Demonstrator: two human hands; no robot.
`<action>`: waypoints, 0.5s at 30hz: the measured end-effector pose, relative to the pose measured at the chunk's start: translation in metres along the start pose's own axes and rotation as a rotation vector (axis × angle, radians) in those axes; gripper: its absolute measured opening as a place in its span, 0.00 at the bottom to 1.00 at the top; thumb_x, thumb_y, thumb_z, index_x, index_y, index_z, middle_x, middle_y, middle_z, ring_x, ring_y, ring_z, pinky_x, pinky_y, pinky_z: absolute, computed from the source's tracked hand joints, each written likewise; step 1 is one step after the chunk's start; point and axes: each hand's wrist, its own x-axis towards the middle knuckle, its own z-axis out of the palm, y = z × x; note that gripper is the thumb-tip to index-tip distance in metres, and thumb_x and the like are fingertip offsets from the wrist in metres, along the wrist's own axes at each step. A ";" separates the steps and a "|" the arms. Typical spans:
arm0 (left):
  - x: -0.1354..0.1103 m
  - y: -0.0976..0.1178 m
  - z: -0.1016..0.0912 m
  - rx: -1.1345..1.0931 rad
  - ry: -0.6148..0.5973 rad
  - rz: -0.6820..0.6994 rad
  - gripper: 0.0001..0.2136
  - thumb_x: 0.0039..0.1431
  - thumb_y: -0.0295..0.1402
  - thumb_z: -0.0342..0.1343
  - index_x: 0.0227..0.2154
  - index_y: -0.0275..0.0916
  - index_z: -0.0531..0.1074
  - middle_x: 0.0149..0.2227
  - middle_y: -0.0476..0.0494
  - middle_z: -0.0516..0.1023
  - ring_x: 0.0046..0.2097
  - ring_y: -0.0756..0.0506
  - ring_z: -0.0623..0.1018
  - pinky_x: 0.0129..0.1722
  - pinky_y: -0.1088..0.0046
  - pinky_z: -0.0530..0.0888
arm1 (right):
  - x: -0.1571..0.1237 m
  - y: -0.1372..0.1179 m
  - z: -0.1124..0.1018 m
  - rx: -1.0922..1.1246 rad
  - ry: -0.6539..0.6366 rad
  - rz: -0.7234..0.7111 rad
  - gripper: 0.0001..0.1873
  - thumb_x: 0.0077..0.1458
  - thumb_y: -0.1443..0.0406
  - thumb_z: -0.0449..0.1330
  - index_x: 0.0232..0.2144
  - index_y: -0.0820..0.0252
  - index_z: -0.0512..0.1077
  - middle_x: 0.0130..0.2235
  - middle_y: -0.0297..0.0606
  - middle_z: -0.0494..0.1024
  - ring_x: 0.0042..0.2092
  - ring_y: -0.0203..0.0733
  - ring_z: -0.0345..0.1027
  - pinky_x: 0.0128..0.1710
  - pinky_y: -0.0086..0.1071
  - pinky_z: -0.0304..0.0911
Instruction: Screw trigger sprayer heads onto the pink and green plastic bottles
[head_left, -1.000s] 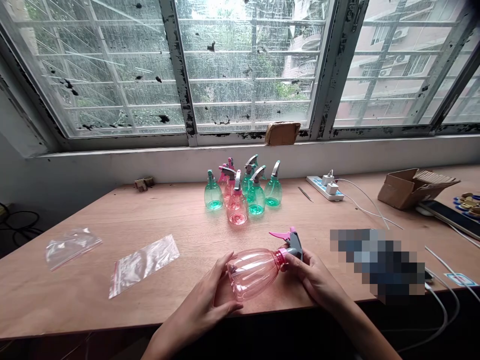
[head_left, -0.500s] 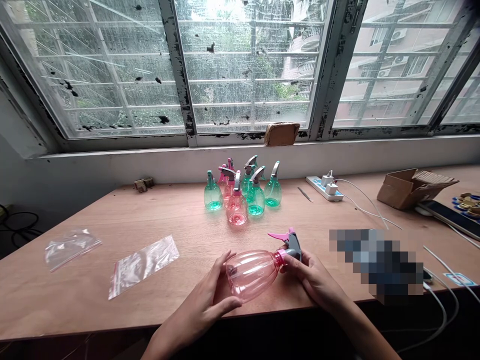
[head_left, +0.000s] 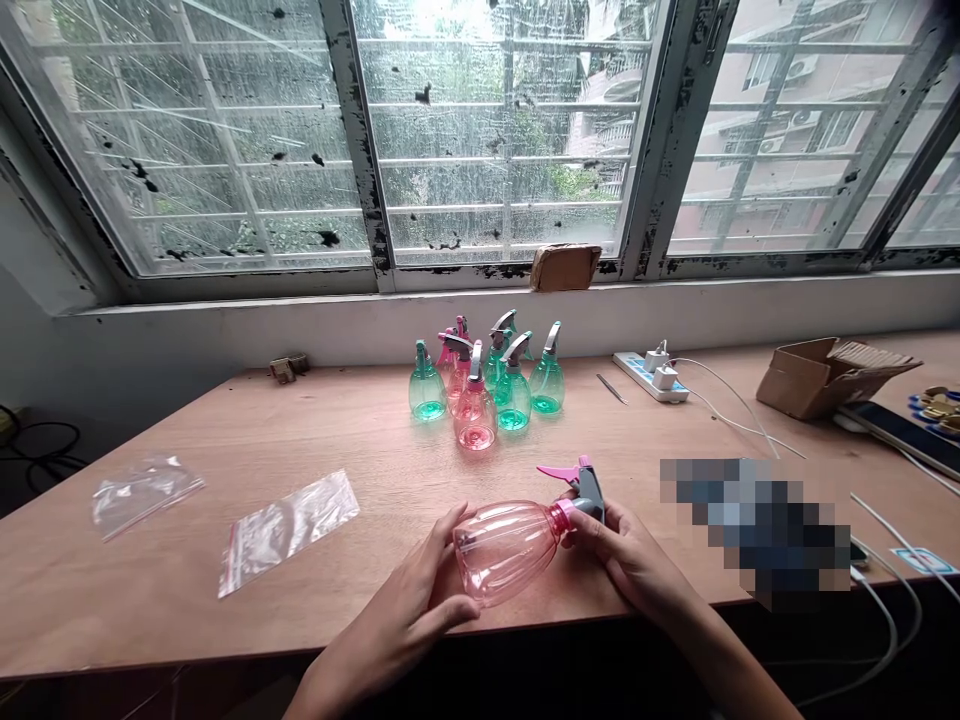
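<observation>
A clear pink spray bottle lies on its side above the table's front edge, its base to the left. My right hand grips it at the pink collar, below the grey spray head with its pink trigger pointing left. At the other end my left hand cups the base between thumb and fingers. Farther back stands a cluster of upright spray bottles, with a pink one in front and green ones such as this bottle around it.
Two clear plastic bags, one nearer and one farther left, lie on the table. A power strip with white cables, tweezers-like metal tool, open cardboard box and blurred-out object are on the right.
</observation>
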 end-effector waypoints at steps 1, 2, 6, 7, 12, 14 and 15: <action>0.000 0.000 0.000 -0.007 -0.003 -0.006 0.35 0.71 0.50 0.53 0.74 0.54 0.44 0.77 0.47 0.49 0.75 0.34 0.55 0.74 0.52 0.53 | 0.000 0.000 0.000 0.000 -0.001 0.000 0.17 0.52 0.54 0.75 0.38 0.58 0.82 0.35 0.35 0.79 0.36 0.38 0.68 0.40 0.32 0.66; 0.000 -0.001 0.000 -0.008 -0.002 -0.015 0.34 0.72 0.51 0.51 0.74 0.54 0.44 0.77 0.47 0.49 0.75 0.34 0.55 0.74 0.51 0.53 | 0.000 0.000 0.000 0.001 -0.003 -0.002 0.16 0.53 0.54 0.75 0.38 0.58 0.82 0.36 0.35 0.79 0.36 0.38 0.68 0.40 0.32 0.66; 0.002 -0.005 0.000 0.019 0.005 -0.034 0.35 0.71 0.53 0.51 0.74 0.55 0.45 0.77 0.48 0.50 0.75 0.35 0.55 0.74 0.51 0.52 | 0.000 0.000 0.001 0.013 -0.008 -0.007 0.16 0.53 0.54 0.75 0.38 0.58 0.82 0.35 0.35 0.79 0.36 0.38 0.68 0.39 0.32 0.66; 0.003 -0.006 0.000 0.026 0.002 -0.030 0.36 0.70 0.53 0.53 0.74 0.55 0.45 0.76 0.48 0.51 0.75 0.35 0.55 0.74 0.51 0.52 | 0.000 0.000 0.001 0.014 -0.006 -0.007 0.16 0.53 0.54 0.75 0.38 0.58 0.82 0.35 0.35 0.79 0.36 0.38 0.68 0.39 0.32 0.66; 0.002 -0.009 0.000 0.060 -0.001 -0.023 0.40 0.66 0.52 0.59 0.74 0.54 0.45 0.76 0.47 0.52 0.74 0.35 0.57 0.74 0.50 0.54 | 0.000 0.001 0.000 0.020 0.005 0.010 0.16 0.53 0.55 0.75 0.39 0.58 0.81 0.36 0.36 0.80 0.36 0.39 0.68 0.40 0.33 0.67; 0.001 -0.009 0.000 0.068 0.001 -0.023 0.40 0.66 0.52 0.59 0.74 0.54 0.45 0.76 0.46 0.52 0.74 0.34 0.57 0.74 0.50 0.55 | 0.000 0.001 -0.001 0.023 0.003 0.016 0.16 0.54 0.55 0.75 0.40 0.58 0.81 0.37 0.35 0.80 0.36 0.38 0.68 0.40 0.32 0.67; 0.001 -0.008 0.000 0.075 0.001 -0.021 0.40 0.67 0.52 0.58 0.74 0.54 0.45 0.76 0.46 0.52 0.74 0.34 0.57 0.73 0.50 0.55 | 0.000 0.002 -0.001 0.024 0.001 0.016 0.16 0.54 0.55 0.74 0.40 0.58 0.81 0.37 0.35 0.80 0.36 0.38 0.68 0.40 0.32 0.67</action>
